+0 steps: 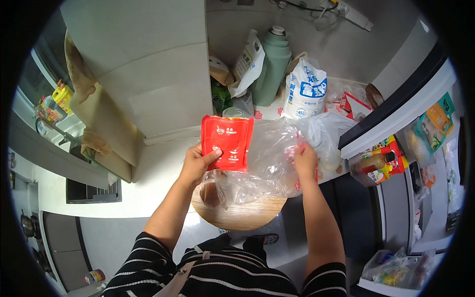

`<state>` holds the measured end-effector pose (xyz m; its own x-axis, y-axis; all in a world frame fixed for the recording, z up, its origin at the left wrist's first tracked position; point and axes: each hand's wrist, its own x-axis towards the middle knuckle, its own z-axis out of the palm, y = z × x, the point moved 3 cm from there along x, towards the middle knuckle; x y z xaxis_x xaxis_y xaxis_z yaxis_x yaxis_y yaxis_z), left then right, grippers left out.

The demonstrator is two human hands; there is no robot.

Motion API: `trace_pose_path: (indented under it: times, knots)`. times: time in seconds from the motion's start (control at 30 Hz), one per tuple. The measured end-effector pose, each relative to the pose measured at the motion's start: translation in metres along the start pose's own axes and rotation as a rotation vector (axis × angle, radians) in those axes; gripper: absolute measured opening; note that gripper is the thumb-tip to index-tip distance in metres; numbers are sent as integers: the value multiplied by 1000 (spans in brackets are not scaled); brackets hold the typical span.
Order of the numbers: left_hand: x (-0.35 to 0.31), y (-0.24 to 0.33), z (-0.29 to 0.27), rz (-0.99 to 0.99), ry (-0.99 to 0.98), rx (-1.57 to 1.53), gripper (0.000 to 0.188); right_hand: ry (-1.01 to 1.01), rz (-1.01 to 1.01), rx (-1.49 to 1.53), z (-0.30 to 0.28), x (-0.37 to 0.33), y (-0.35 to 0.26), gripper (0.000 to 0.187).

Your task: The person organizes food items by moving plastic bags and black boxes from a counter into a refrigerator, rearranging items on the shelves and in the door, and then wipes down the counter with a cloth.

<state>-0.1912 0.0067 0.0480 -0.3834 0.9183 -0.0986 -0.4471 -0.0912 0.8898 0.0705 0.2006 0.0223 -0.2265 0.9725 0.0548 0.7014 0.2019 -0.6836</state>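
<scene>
The left hand (194, 164) grips one red packet (226, 138) at its lower left, thumb flat on the front; the other fingers are mostly hidden behind it. The packet stands up and away from that hand, its face toward the wearer. The right hand (305, 161) is closed on the right side of one clear plastic bag (269, 143), its fingertips hard to make out among the folds. The bag spreads between the two hands, its left part partly covered by the packet. At its lower left shows one brown item (212, 193), blurred by the film, so I cannot tell what it is.

Beneath is one round wooden board (237, 216), its far part hidden by the bag. Beyond the hands stand one green flask (272, 69) and, just right of it, one white sack (307, 91) with blue print. A crumpled whitish bag (324, 131) lies near the right hand, its contents unclear. Farther right, one bottle (375, 162) lies tilted before colourful packages, partly covering them.
</scene>
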Motion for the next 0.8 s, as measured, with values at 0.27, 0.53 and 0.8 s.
trace_pose_path:
  times: [0.27, 0.53, 0.8]
  knots:
    - [-5, -1, 23, 148, -100, 99, 16, 86, -432, 83, 19, -38, -47, 60]
    - [-8, -7, 38, 315, -159, 297, 21, -114, -263, 234, 1, -49, -36, 44]
    - [-7, -10, 42, 498, -238, 515, 29, -111, -211, 380, 6, -47, -21, 45]
